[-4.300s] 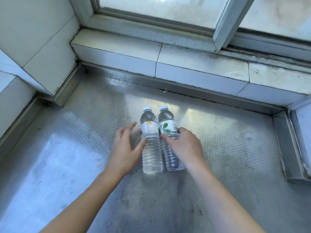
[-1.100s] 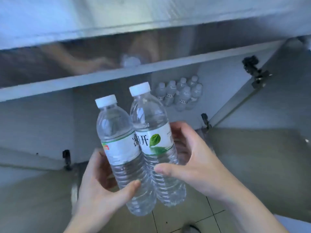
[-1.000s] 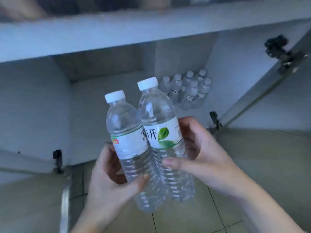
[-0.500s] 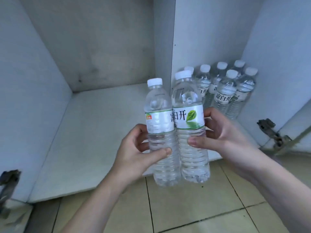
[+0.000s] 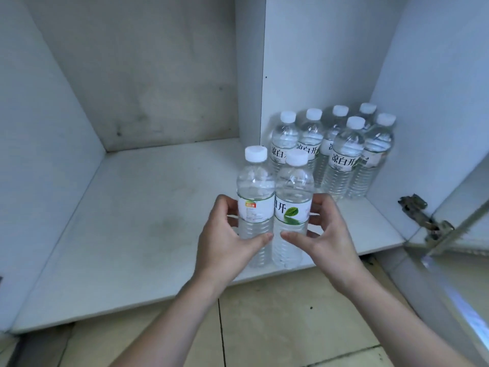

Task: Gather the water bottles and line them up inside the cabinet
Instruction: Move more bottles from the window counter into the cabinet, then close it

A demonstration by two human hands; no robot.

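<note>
**Two more bottles reach the cabinet shelf**

Head view: w/ our left hand [image 5: 225, 242] we grip the left bottle [image 5: 255, 205], fingers and thumb curled round its body; our right hand [image 5: 321, 235] grips the right bottle [image 5: 292, 207] the same way. The pair are upright, touching each other, low over the front of the cabinet shelf [image 5: 137, 221]. Half a sec ago they hung out over the floor tiles [image 5: 277, 313]; now they're inside the cabinet, so we judge the set-down is close, approx. beside the stored bottles [image 5: 344, 157] in the right rear corner.

Hard to tell: whether the bases touch the shelf yet, since our hands and the clear plastic blur that edge. The rear stored bottles are partly hidden behind the front ones. The door hinge [image 5: 423, 221] is at right; the door itself is cut off.
</note>
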